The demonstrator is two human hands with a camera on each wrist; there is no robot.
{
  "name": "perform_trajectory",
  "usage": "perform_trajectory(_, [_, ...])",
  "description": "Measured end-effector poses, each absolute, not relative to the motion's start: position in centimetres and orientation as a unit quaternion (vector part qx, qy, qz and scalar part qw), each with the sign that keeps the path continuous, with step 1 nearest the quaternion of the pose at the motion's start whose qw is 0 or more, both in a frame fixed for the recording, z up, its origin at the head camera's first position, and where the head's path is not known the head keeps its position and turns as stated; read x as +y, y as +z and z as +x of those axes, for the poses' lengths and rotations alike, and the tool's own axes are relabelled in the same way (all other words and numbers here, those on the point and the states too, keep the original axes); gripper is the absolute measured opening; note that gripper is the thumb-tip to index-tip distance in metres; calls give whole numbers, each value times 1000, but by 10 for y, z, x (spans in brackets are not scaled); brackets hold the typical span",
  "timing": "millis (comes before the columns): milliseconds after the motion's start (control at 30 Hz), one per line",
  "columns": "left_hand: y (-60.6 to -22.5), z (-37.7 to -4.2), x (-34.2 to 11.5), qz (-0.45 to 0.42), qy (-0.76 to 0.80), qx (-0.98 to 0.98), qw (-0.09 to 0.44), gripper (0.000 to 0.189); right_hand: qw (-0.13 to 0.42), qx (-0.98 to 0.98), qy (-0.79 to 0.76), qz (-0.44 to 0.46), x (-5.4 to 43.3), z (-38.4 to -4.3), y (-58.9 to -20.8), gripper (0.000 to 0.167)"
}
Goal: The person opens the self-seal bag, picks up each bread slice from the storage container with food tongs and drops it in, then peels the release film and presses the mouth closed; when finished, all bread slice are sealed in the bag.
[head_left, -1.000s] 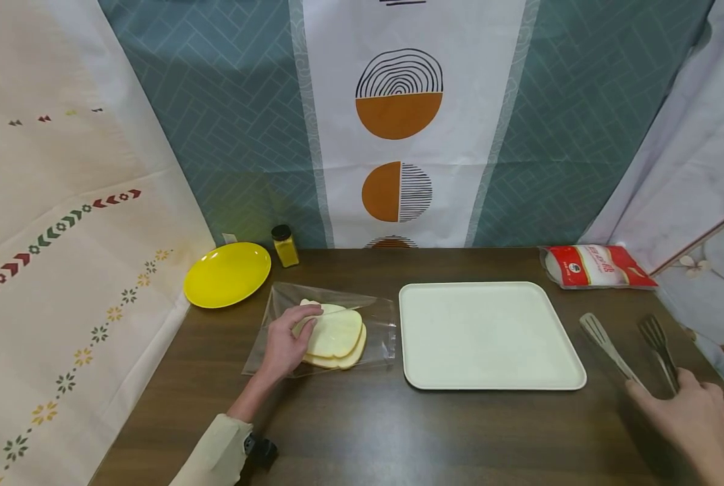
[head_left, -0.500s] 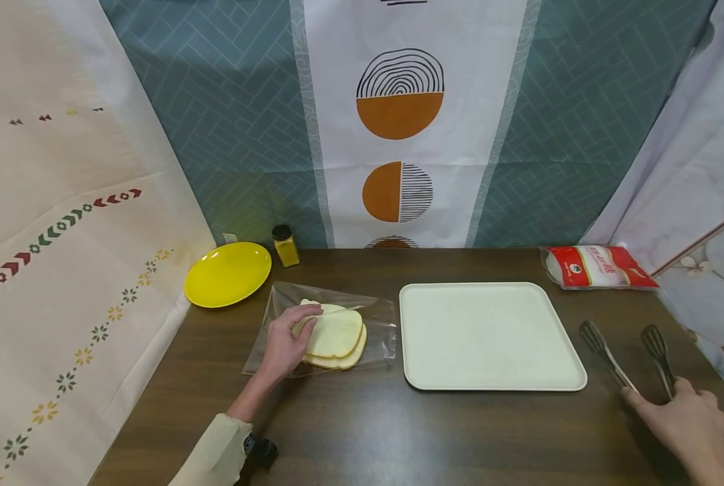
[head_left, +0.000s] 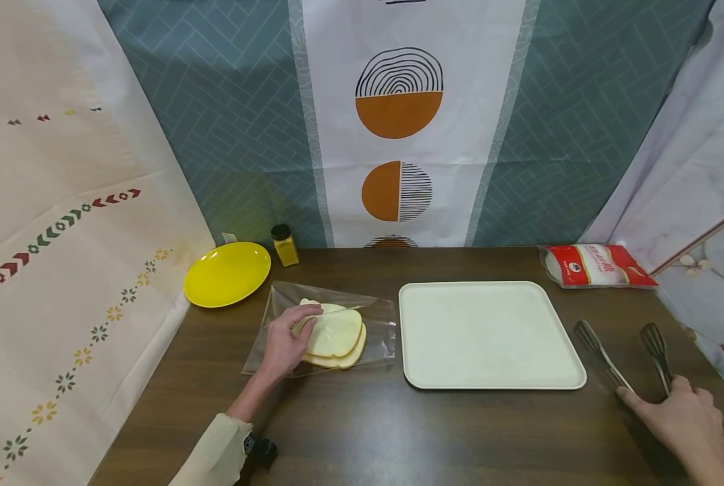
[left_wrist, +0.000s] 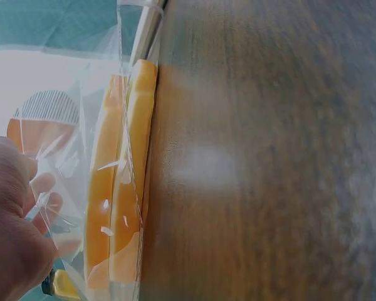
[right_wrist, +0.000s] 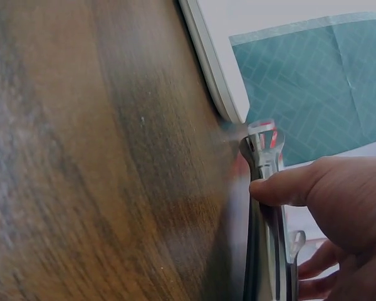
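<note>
On the left of the table in the head view lies a clear plastic bag [head_left: 378, 327] with a few pale bread slices [head_left: 340, 339] inside, stacked and slightly offset. My left hand [head_left: 285, 343] pinches the bag's upper film above the slices. The left wrist view shows their brown-yellow crusts [left_wrist: 133, 144] edge-on through the film, beside the fingers. At the far right my right hand [head_left: 680, 422] grips metal tongs [head_left: 654, 344], whose two arms are spread apart with nothing between their slotted ends. In the right wrist view the thumb lies along one arm of the tongs [right_wrist: 263, 226].
A white rectangular tray [head_left: 489, 337] sits between the bag and the tongs. At the back left are a yellow plate [head_left: 228, 275] and a yellow bottle with a black cap [head_left: 285, 246]. A red and white packet [head_left: 598, 266] lies at the back right. Fabric hangs behind the table.
The right hand has shifted slightly left, and the tongs have turned and their slotted ends have dropped a little. The left hand and the bag have stayed in place.
</note>
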State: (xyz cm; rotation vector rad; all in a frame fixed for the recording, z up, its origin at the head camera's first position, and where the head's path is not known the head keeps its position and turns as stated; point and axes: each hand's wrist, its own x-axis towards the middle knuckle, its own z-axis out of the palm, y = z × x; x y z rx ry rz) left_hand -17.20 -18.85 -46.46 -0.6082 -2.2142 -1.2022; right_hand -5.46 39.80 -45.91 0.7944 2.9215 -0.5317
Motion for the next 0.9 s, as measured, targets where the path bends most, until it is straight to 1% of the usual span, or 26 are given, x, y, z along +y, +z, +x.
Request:
perform_trajectory(233, [-467, -173, -189, -231, -446, -820, 274, 26, 38, 955, -162, 246, 399, -54, -459, 95])
perform_trajectory(367, [-466, -173, -188, -235, -449, -817, 276, 26, 42, 954, -159, 251, 400, -54, -458, 98])
perform_trajectory(433, [-466, -173, -188, -235, -449, -816, 278, 26, 33, 952, -159, 259, 397, -53, -456, 101])
perform_trajectory(500, [-466, -173, -188, -233, -448, -817, 278, 26, -4, 953, -156, 260, 390, -51, -454, 101])
perform_trajectory(600, [-466, -173, -188, -233, -446, -818, 278, 26, -117, 953, -153, 234, 370, -49, -446, 87])
perform_trajectory(667, [-466, -173, -188, -231, -446, -819, 277, 26, -195, 949, -160, 187, 351, -48, -438, 68])
perform_trajectory(733, [-466, -174, -187, -230, -448, -819, 274, 25, -249, 943, -184, 118, 329, -50, -432, 47])
perform_trajectory(767, [-465, -174, -187, -228, -449, -820, 272, 25, -265, 939, -205, 79, 316, -51, -430, 37])
perform_trajectory(833, [-465, -174, -187, -226, -450, -821, 270, 25, -276, 929, -247, -7, 285, -51, -431, 19])
perform_trajectory(867, [-465, -174, -187, -227, -451, -820, 268, 25, -273, 923, -267, -49, 267, -51, -433, 14])
perform_trajectory(900, [-465, -175, -186, -227, -452, -820, 268, 24, -268, 914, -290, -91, 248, -51, -437, 13])
